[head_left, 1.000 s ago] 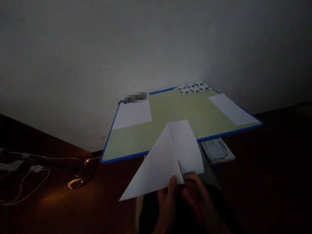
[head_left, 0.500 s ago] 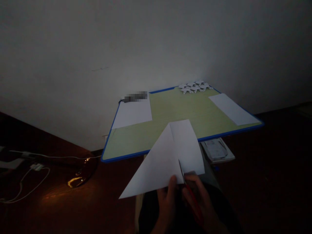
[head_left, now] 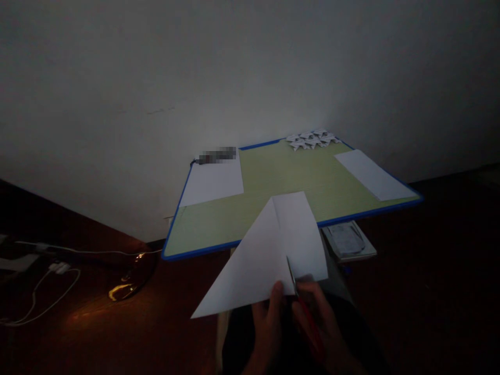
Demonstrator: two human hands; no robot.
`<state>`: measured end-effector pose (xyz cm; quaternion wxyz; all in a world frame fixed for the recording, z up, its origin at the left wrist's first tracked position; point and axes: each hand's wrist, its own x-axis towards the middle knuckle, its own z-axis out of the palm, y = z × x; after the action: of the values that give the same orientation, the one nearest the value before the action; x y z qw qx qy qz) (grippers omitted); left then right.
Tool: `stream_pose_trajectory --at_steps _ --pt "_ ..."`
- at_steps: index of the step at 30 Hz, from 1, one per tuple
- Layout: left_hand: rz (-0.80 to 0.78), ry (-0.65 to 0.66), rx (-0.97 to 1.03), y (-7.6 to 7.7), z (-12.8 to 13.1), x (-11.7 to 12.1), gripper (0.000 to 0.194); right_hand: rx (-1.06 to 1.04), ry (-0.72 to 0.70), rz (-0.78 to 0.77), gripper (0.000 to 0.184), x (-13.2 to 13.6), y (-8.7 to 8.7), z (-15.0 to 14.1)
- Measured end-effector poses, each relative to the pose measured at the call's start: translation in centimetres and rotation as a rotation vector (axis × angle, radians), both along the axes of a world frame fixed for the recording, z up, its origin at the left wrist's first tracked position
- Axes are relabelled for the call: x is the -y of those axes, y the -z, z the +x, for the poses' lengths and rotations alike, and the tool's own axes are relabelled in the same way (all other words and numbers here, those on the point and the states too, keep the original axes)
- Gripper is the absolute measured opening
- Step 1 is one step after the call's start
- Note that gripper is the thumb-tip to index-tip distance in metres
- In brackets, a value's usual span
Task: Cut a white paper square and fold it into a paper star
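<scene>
A folded sheet of white paper point(head_left: 253, 265) is held up in front of the table's near edge, with a slanting left side and a flap on the right. My left hand point(head_left: 268, 320) pinches its lower edge, thumb on top. My right hand point(head_left: 322, 317) is closed around the red handles of a pair of scissors point(head_left: 310, 328). The scissors' blade lies in a cut in the paper, beside the fold line between the two parts. Part of the handles is hidden by my fingers.
A pale green table point(head_left: 273, 172) with a blue rim stands against the wall. On it lie a white sheet point(head_left: 214, 182) at left, a paper strip point(head_left: 375, 174) at right and several small folded paper pieces point(head_left: 312, 139) at the back. A booklet point(head_left: 349, 240) sits below; white cables point(head_left: 58, 268) lie at left.
Almost nothing differs. The paper's upper right corner has shifted very slightly to the right; both hands and the scissors stay in nearly the same place.
</scene>
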<state>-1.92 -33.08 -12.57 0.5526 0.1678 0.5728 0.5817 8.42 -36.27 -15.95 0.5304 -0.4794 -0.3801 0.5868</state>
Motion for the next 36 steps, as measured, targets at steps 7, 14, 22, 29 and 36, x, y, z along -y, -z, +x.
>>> stream_pose_trajectory --at_steps 7,14,22,29,36 --pt "-0.009 0.089 -0.054 1.0 -0.9 0.1 0.057 -0.033 0.003 -0.028 0.039 0.2 0.3 -0.1" --pt "0.007 0.079 -0.073 0.8 -1.1 0.0 0.058 -0.007 0.056 -0.01 0.043 -0.1 -0.9 -0.3" --pt "-0.015 0.062 0.003 1.2 -0.8 0.1 0.056 0.041 0.041 -0.036 0.045 -0.1 -1.0 -0.1" --pt "0.018 0.096 -0.031 1.4 -1.2 0.1 0.056 0.067 0.054 0.008 0.041 -0.1 -0.5 -0.1" --pt "0.031 0.078 -0.019 0.9 -0.9 0.0 0.052 0.021 0.05 0.009 0.04 0.1 -0.9 -0.4"
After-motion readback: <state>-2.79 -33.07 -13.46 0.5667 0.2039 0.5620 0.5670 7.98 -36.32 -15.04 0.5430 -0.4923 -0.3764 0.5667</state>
